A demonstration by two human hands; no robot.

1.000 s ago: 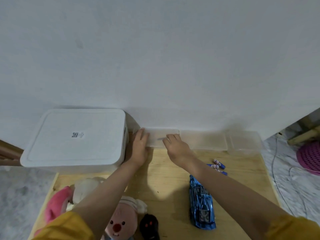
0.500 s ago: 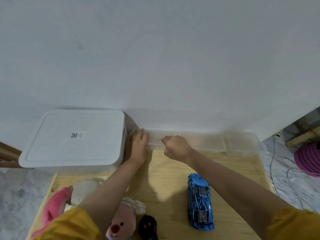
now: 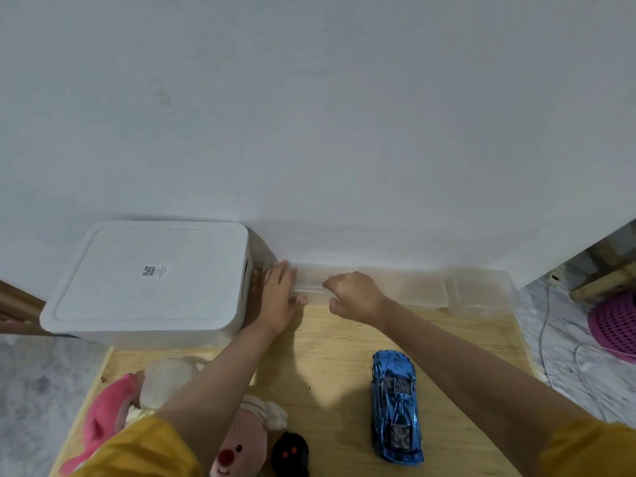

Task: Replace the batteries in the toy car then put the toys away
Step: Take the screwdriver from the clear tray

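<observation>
Fingers of the left hand (image 3: 278, 297) lie straight and together, flat against the left end of a clear plastic lidded box (image 3: 323, 282) at the wall, while the fingers of the right hand (image 3: 354, 296) are curled, pinching at that box's near edge. Three such clear plastic boxes stand in a row along the wall: the one being handled, a second clear box (image 3: 411, 287) just to its right, and a third, squarer clear box (image 3: 481, 292) at the right end. One large white plastic storage bin with a flat lid (image 3: 151, 280) sits left of the row, just beside the left hand. On the light wooden tabletop (image 3: 327, 359), one shiny blue toy car (image 3: 395, 406) lies near the front, under the right forearm's side, well apart from the boxes. At the front left are three soft toys: one pink plush (image 3: 103, 414), one cream plush (image 3: 168, 380) and one pink plush with a red nose (image 3: 241, 445), the last just beside one black remote control with red buttons (image 3: 290, 456). Both sleeves are yellow. No batteries show.
</observation>
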